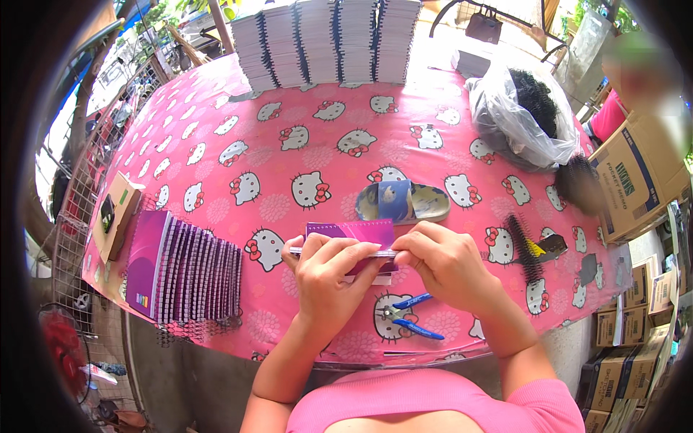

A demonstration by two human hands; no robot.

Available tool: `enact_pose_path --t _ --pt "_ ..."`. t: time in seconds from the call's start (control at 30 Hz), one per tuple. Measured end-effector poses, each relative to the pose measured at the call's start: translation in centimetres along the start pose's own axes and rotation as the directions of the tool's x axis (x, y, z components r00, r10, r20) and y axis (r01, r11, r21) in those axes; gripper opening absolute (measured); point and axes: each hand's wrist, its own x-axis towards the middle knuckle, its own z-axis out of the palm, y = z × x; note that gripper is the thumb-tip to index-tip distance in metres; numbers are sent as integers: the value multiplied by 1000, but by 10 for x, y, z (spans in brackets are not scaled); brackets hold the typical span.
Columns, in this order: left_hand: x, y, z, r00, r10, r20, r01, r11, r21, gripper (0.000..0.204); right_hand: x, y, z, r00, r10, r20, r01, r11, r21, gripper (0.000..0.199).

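Observation:
My left hand [328,278] and my right hand [447,261] both grip a small purple notebook [351,232] at its near edge, just above the pink patterned tablecloth [289,151]. The fingertips of both hands pinch along that edge, where a thin binding strip shows between them. Blue-handled pliers [410,319] lie on the cloth right below my hands. A blue sandal [401,201] rests just beyond the notebook.
A row of bound purple notebooks [189,268] stands at the left. Stacks of white unbound pads [328,40] line the far edge. A clear bag of black binding coils [523,115] sits at the right, with loose coils [525,249] nearby. Cardboard boxes [635,180] stand right of the table.

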Motion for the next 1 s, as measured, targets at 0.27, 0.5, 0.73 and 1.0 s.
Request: enact_pose_path --t 0.27,0.5,0.73,1.0 --pt "-6 -4 1 1000 24 -18 -24 999 -32 20 19 41 -14 982 129 142 -133 991 20 29" --pt "11 1 10 1000 -2 -25 -1 993 -114 24 -4 129 26 903 337 266 -230 903 -363 52" --pt "2 -7 7 1000 -2 -10 1 996 -91 30 3 105 -4 842 428 329 -446 208 871 25" --pt "8 -6 0 996 -75 55 82 986 -142 39 21 78 -13 978 148 144 -194 897 396 23"
